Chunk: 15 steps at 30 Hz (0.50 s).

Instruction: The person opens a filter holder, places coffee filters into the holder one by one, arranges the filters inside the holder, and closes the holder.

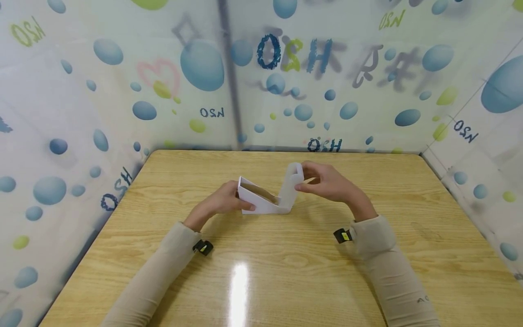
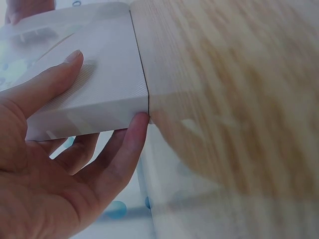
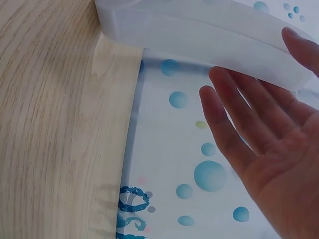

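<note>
A white box point(image 1: 263, 208) with a slanted open top and brown inner surfaces stands on the table in the head view. From its right end a translucent white piece point(image 1: 288, 193) rises, tilted up and joined or touching at the bottom; which of these cannot be told. My left hand point(image 1: 222, 199) grips the box's left end, thumb on the front face and fingers round the end, as the left wrist view also shows on the box point(image 2: 109, 59). With thumb and fingers on either side, my right hand point(image 1: 328, 183) holds the upper end of the translucent piece point(image 3: 189, 42).
The wooden table point(image 1: 286, 268) reaches back to a curtain point(image 1: 204, 118) patterned with blue and green drops. Its side panels flank the table's left and right edges. Black straps point(image 1: 203, 247) sit at both cuffs.
</note>
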Each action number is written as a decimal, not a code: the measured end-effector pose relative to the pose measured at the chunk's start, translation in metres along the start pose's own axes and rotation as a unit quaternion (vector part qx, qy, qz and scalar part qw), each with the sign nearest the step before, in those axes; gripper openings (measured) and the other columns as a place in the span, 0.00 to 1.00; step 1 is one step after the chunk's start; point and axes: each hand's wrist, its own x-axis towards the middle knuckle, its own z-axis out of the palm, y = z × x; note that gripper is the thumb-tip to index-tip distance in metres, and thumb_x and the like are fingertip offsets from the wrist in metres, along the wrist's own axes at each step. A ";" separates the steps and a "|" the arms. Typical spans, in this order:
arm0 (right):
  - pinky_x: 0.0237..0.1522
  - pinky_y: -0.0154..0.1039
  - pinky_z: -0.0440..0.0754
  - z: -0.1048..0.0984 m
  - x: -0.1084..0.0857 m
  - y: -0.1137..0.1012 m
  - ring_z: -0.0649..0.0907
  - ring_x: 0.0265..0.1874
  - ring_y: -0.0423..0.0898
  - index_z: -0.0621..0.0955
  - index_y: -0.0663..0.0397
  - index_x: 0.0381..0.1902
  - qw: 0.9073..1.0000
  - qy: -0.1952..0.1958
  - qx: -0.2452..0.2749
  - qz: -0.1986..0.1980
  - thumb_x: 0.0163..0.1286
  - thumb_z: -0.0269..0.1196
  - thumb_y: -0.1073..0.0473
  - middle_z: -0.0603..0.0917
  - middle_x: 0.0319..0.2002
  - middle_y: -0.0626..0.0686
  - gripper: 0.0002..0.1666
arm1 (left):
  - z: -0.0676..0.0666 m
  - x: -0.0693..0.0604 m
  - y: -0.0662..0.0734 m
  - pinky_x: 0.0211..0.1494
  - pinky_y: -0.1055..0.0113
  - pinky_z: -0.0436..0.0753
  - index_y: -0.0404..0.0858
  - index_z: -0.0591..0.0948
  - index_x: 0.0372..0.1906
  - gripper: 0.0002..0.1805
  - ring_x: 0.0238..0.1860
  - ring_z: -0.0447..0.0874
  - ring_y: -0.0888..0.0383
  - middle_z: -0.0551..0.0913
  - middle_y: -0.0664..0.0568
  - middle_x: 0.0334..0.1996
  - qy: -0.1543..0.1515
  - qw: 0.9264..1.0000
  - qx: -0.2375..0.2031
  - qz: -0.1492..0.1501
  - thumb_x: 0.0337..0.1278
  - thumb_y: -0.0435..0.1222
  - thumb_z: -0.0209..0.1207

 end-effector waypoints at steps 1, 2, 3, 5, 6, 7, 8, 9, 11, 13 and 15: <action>0.60 0.58 0.83 0.001 0.000 -0.001 0.85 0.58 0.54 0.78 0.52 0.63 1.000 0.001 -0.001 0.000 0.72 0.69 0.54 0.84 0.57 0.55 0.24 | 0.000 0.000 0.000 0.45 0.65 0.83 0.33 0.82 0.59 0.25 0.48 0.87 0.51 0.87 0.38 0.51 -0.001 1.000 0.000 0.000 0.56 0.33 0.74; 0.60 0.58 0.83 0.001 0.001 -0.001 0.85 0.57 0.54 0.77 0.52 0.63 1.000 0.003 -0.003 -0.001 0.72 0.69 0.54 0.84 0.57 0.55 0.25 | 0.000 0.000 0.000 0.45 0.65 0.83 0.33 0.82 0.59 0.25 0.48 0.87 0.51 0.87 0.38 0.51 -0.001 1.000 -0.001 0.001 0.56 0.33 0.74; 0.60 0.58 0.83 0.002 0.001 -0.001 0.85 0.57 0.54 0.77 0.52 0.63 1.000 0.004 -0.004 -0.001 0.72 0.69 0.54 0.85 0.57 0.55 0.25 | -0.001 -0.001 0.001 0.45 0.65 0.83 0.33 0.82 0.59 0.25 0.48 0.87 0.51 0.87 0.38 0.51 -0.002 1.000 -0.002 0.000 0.56 0.33 0.74; 0.60 0.58 0.83 0.003 0.001 -0.002 0.85 0.57 0.54 0.77 0.51 0.63 1.000 0.005 -0.005 -0.003 0.72 0.69 0.54 0.85 0.57 0.55 0.25 | -0.001 -0.001 0.001 0.45 0.64 0.83 0.34 0.82 0.59 0.25 0.48 0.87 0.51 0.87 0.39 0.51 -0.003 1.000 -0.003 0.000 0.56 0.33 0.73; 0.60 0.58 0.83 0.003 0.001 -0.002 0.85 0.57 0.53 0.78 0.51 0.63 1.000 0.006 -0.006 -0.004 0.72 0.69 0.54 0.85 0.56 0.54 0.25 | -0.001 -0.001 0.001 0.46 0.64 0.83 0.34 0.82 0.59 0.25 0.48 0.87 0.51 0.87 0.39 0.51 -0.003 1.000 -0.004 0.000 0.56 0.33 0.73; 0.59 0.58 0.83 0.004 0.002 -0.003 0.85 0.57 0.53 0.78 0.51 0.63 1.000 0.006 -0.006 -0.004 0.72 0.69 0.53 0.85 0.56 0.54 0.25 | -0.001 -0.001 0.001 0.45 0.64 0.84 0.34 0.82 0.59 0.25 0.48 0.87 0.51 0.87 0.39 0.51 -0.004 1.000 -0.004 0.000 0.56 0.33 0.73; 0.59 0.58 0.83 0.004 0.002 -0.003 0.85 0.57 0.53 0.78 0.51 0.63 1.000 0.006 -0.007 -0.005 0.72 0.69 0.53 0.85 0.56 0.54 0.24 | -0.001 -0.001 0.001 0.45 0.64 0.84 0.34 0.82 0.59 0.24 0.48 0.87 0.51 0.87 0.39 0.51 -0.003 1.000 -0.006 -0.002 0.56 0.32 0.73; 0.59 0.58 0.83 0.005 0.002 -0.003 0.85 0.57 0.53 0.78 0.51 0.63 1.000 0.006 -0.005 -0.006 0.72 0.69 0.53 0.85 0.56 0.54 0.24 | -0.001 0.000 0.001 0.45 0.63 0.84 0.35 0.82 0.59 0.24 0.48 0.87 0.51 0.87 0.40 0.51 -0.003 1.000 -0.007 -0.003 0.56 0.32 0.73; 0.59 0.57 0.83 0.005 0.002 -0.004 0.85 0.57 0.53 0.78 0.51 0.63 1.000 0.006 -0.006 -0.007 0.72 0.69 0.53 0.85 0.56 0.54 0.24 | -0.001 0.000 0.000 0.45 0.63 0.84 0.35 0.82 0.59 0.24 0.48 0.87 0.51 0.87 0.40 0.51 -0.003 1.000 -0.007 -0.004 0.56 0.32 0.73; 0.59 0.57 0.83 0.006 0.002 -0.005 0.85 0.57 0.53 0.78 0.51 0.63 1.000 0.005 -0.008 -0.007 0.73 0.68 0.53 0.85 0.56 0.54 0.24 | -0.001 0.000 0.000 0.45 0.63 0.84 0.35 0.82 0.59 0.24 0.48 0.87 0.51 0.88 0.40 0.51 -0.004 1.000 -0.007 -0.005 0.56 0.32 0.73; 0.59 0.57 0.83 0.006 0.003 -0.006 0.85 0.57 0.53 0.78 0.50 0.63 1.000 0.006 -0.011 -0.005 0.73 0.68 0.52 0.85 0.56 0.54 0.24 | -0.002 0.000 0.000 0.44 0.63 0.84 0.35 0.82 0.59 0.24 0.48 0.87 0.51 0.88 0.39 0.51 -0.003 1.000 -0.005 -0.004 0.56 0.32 0.73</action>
